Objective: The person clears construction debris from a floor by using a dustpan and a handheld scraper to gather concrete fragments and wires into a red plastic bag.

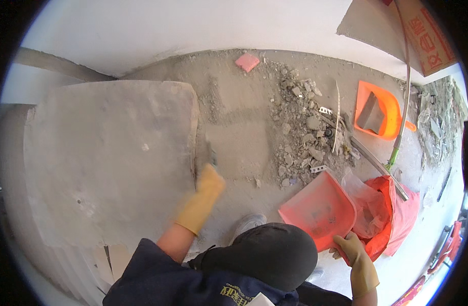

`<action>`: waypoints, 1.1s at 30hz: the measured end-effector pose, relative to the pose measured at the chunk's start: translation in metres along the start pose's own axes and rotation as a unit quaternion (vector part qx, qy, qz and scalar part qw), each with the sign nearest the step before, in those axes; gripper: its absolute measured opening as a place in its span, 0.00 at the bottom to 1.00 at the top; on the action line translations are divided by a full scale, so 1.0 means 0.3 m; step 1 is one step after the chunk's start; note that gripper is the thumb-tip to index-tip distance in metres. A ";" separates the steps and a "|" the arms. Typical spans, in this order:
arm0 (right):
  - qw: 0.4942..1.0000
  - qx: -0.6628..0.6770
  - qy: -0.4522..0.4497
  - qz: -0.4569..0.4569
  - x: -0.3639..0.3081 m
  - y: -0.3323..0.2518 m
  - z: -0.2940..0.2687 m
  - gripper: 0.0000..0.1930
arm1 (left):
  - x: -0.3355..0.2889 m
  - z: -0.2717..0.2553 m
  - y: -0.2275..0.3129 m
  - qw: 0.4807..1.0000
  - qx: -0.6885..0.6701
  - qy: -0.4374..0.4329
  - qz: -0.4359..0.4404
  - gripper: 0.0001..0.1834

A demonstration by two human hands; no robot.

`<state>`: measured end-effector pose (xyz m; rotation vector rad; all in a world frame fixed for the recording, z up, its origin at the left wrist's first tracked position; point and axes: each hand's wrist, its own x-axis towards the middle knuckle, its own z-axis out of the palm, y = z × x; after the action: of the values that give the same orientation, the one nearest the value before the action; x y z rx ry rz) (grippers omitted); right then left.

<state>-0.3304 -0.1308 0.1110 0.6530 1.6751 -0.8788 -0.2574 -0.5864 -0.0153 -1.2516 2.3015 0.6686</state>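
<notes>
Nearest the body, the right hand is clamped on the rim of a red dustpan, dusty but without lumps; a red bag lies open beside it. Farther left, the left hand appears closed on a blurred tool, type undetermined. Beyond, 1 rubble heap lies on the floor: gathering judged well advanced, removal outstanding. Farthest, 1 pink block sits apart, uncollected.

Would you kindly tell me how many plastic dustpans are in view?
2: the red plastic dustpan in the yellow-gloved right hand, and the orange plastic dustpan right of the grey rubble pile. No others show.
</notes>
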 end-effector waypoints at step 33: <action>0.997 0.040 0.011 0.064 -0.037 0.244 -0.035 0.14 | 0.925 -0.456 0.508 0.972 0.066 0.194 0.115 0.13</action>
<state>-0.2759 -0.0799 0.1068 0.8180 1.6048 -0.8542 -0.5453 -0.7751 -0.0369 -1.1444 2.7920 0.3563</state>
